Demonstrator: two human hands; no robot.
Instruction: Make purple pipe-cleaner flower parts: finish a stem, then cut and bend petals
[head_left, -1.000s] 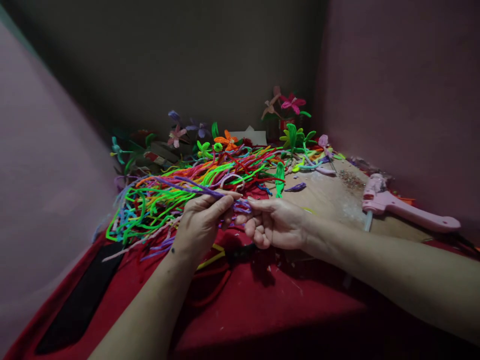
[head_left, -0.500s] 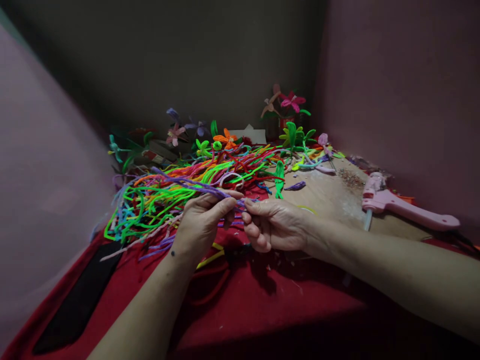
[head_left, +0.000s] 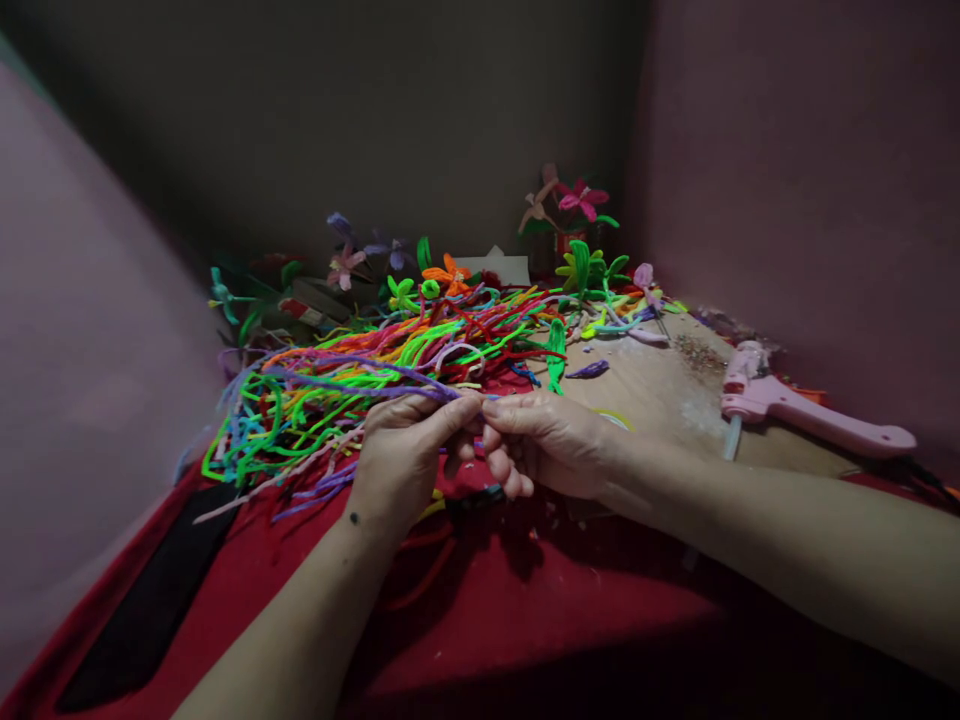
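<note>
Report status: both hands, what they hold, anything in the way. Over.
Both shut: left hand and right hand pinch one purple pipe cleaner. Loose pile of pipe cleaners just behind it. Pink glue gun off right, apart.

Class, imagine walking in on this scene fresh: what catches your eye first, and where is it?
The tangled heap of neon multicoloured pipe cleaners sprawls across the middle, on the red cloth. At its near edge, the left hand and right hand pinch a purple pipe cleaner between them. A pink plastic glue gun lies at right.
</note>
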